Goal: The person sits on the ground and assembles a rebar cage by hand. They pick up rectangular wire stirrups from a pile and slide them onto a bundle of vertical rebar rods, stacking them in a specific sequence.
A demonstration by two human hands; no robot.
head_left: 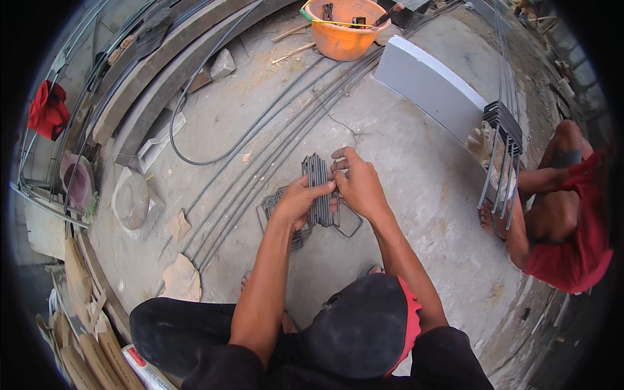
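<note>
Bundle of bent, dark metal wire frames (318, 207), seen through my remote head view, sits mid-view above the concrete floor (422, 175). The left hand (294, 205) wraps it from the left, thumb across the front. The right hand (359, 185) is at its right edge, fingers curled; I cannot tell whether they pinch a frame. I judge the frames stiff and sturdy, weighty together, apt to slide apart; I'd grip around the middle, squeezing all the wires.
</note>
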